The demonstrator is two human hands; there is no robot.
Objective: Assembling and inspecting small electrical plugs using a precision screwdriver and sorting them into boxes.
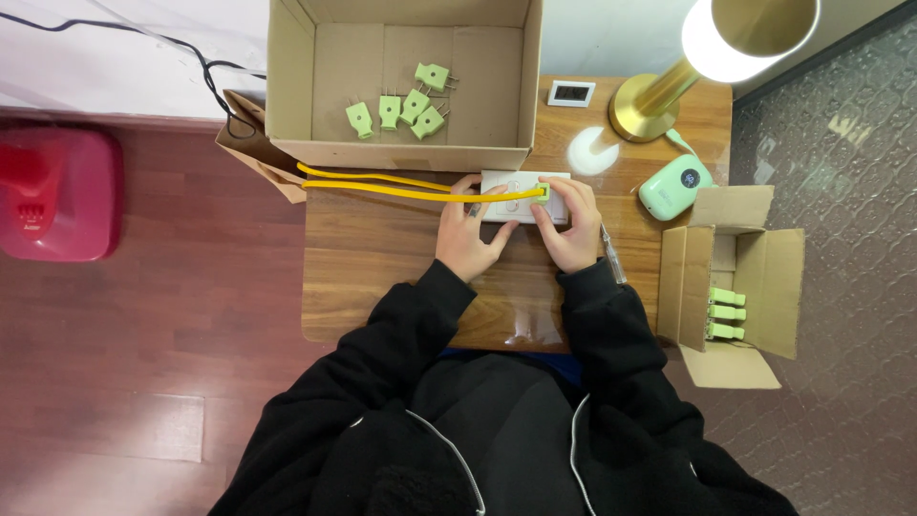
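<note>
A white power strip (521, 182) lies on the wooden table (382, 277), just in front of a big open cardboard box (401, 86). My left hand (470, 234) holds the strip's left part. My right hand (571, 222) presses a small green plug (542, 192) into the strip's right part. A yellow cable (382, 186) runs from that plug to the left, past the table's edge. Several loose green plugs (406, 105) lie inside the big box.
A smaller open cardboard box (745, 277) at the right holds three green plugs (726, 313). A gold lamp (669, 91), a mint-green device (674, 186), a small white display (571, 93) and a pen-like tool (611, 253) sit on the table's right part. A red object (57, 191) is on the floor at left.
</note>
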